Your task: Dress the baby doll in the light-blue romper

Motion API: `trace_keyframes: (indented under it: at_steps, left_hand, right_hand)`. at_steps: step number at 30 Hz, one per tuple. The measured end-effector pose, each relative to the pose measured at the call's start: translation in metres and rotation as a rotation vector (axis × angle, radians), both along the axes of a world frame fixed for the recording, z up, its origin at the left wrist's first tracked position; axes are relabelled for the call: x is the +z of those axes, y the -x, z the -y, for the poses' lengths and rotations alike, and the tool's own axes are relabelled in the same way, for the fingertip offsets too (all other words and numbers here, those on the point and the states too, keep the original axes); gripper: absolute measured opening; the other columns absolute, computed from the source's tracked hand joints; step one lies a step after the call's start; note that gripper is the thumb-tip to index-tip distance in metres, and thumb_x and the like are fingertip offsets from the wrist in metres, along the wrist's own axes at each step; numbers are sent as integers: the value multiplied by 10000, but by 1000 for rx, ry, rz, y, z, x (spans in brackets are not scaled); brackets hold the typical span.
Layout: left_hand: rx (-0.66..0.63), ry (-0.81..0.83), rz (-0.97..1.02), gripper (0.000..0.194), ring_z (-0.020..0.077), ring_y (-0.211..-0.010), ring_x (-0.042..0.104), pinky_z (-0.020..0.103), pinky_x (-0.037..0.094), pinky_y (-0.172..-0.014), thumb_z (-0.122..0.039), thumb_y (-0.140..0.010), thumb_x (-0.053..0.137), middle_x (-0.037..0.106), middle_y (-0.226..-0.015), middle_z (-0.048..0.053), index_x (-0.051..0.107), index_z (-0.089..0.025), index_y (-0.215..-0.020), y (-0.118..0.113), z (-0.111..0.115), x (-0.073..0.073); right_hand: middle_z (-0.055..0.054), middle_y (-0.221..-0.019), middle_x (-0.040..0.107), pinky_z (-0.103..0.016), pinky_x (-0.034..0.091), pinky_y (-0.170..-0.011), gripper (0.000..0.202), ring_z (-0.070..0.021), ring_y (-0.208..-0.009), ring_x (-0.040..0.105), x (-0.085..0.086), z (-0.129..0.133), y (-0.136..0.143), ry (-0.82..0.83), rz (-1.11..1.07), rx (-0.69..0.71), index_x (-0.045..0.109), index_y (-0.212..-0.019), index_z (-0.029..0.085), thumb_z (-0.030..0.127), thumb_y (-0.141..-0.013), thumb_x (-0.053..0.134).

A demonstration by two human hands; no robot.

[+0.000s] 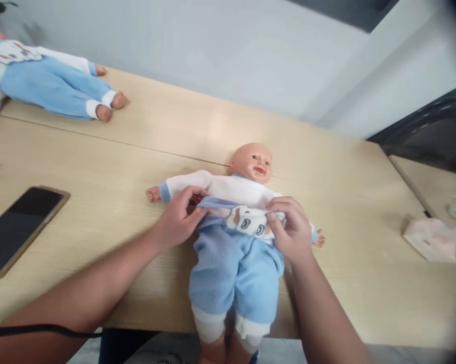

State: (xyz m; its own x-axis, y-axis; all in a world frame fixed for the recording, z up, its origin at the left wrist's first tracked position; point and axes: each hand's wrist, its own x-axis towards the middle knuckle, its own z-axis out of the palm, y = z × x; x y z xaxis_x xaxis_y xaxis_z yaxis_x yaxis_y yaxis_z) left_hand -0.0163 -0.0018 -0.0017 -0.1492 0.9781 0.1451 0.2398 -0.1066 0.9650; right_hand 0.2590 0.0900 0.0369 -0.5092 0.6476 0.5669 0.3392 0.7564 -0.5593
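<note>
A baby doll (252,161) lies on its back, wearing a white top (228,187) with blue cuffs and blue trousers (216,268) with white ankle bands. Across its belly is a flap of blue cloth with a printed animal face (251,222). My left hand (184,215) pinches the blue cloth edge at the left side of the waist. At the right side, my right hand (288,225) grips the edge of the printed cloth between thumb and fingers. The doll's feet reach past the near table edge.
A second doll in blue trousers (53,86) lies at the back left. On the wooden table (349,212) a phone (21,227) rests at the left. A pale crumpled item (436,240) is at the right.
</note>
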Motion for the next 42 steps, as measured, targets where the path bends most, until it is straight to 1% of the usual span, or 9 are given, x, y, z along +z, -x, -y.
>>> trace_keyframes:
  at_steps: [4, 8, 12, 16, 19, 25, 29, 36, 42]
  left_hand:
    - [25, -9, 8, 216, 215, -950, 652, 366, 534, -875, -349, -981, 558, 673, -1040, 50, 585, -209, -1143, -6, 3, 0]
    - [36, -68, -65, 213, 215, -981, 633, 365, 519, -903, -260, -940, 567, 659, -1061, 43, 573, -213, -1147, -9, 5, 5]
    - [-16, -217, -144, 211, 203, -964, 625, 340, 513, -893, -184, -896, 566, 664, -1046, 39, 575, -216, -1104, -10, 9, 8]
    - [-4, -324, -197, 204, 207, -957, 626, 347, 510, -888, -182, -893, 576, 666, -1020, 43, 574, -216, -1094, -9, 9, 4]
    - [14, -414, -248, 216, 214, -952, 636, 363, 514, -885, -161, -880, 572, 676, -1008, 51, 578, -215, -1089, -8, 9, 4]
    - [113, -680, -388, 225, 243, -1035, 647, 426, 487, -984, -181, -874, 606, 715, -1022, 55, 613, -246, -1090, -7, 25, 14]
    - [220, -572, -348, 209, 255, -1112, 652, 463, 471, -1057, -214, -867, 623, 727, -1100, 62, 631, -258, -1071, -10, 31, 16]
    - [119, -161, 423, 154, 191, -901, 724, 332, 575, -815, -316, -945, 535, 740, -982, 53, 534, -211, -1059, -8, 0, 1]
    - [118, -110, 152, 155, 144, -749, 673, 251, 503, -664, -316, -927, 600, 722, -896, 0, 605, -211, -1040, 2, -4, -3]
  right_hand:
    - [-89, -1033, 696, -415, 514, -920, 254, -247, -1017, 663, 28, -15, 14, 97, 99, 162, 689, -999, 223, 340, -1056, 471]
    - [-102, -1141, 736, -424, 494, -1000, 299, -254, -1093, 669, 50, -43, 75, 132, 365, 245, 714, -1116, 202, 318, -1066, 443]
    - [-127, -1339, 683, -395, 472, -1021, 408, -281, -1215, 618, 33, -61, 166, -27, 723, 464, 634, -1364, 188, 286, -968, 650]
    - [-98, -1141, 728, -338, 489, -920, 488, -254, -1040, 668, 18, -61, 216, -111, 987, 679, 621, -1379, 175, 190, -900, 713]
    - [-112, -1196, 676, -347, 497, -913, 632, -259, -1083, 646, 33, -58, 205, -82, 905, 630, 529, -1466, 196, 128, -861, 698]
    - [-106, -1203, 660, -393, 497, -981, 443, -248, -1131, 621, 79, -56, 137, 28, 627, 607, 604, -1259, 186, 60, -834, 605]
    - [-109, -1251, 661, -440, 492, -1019, 459, -252, -1176, 613, 86, -47, 113, 15, 680, 619, 645, -1240, 213, 37, -822, 571]
    - [-108, -1335, 633, -469, 470, -1076, 537, -264, -1273, 575, 80, -33, 98, 66, 758, 612, 682, -1249, 244, -9, -800, 531]
    - [-93, -1222, 679, -426, 457, -1081, 286, -233, -1183, 611, 85, -17, 109, 322, 653, 660, 720, -1102, 204, 177, -973, 466]
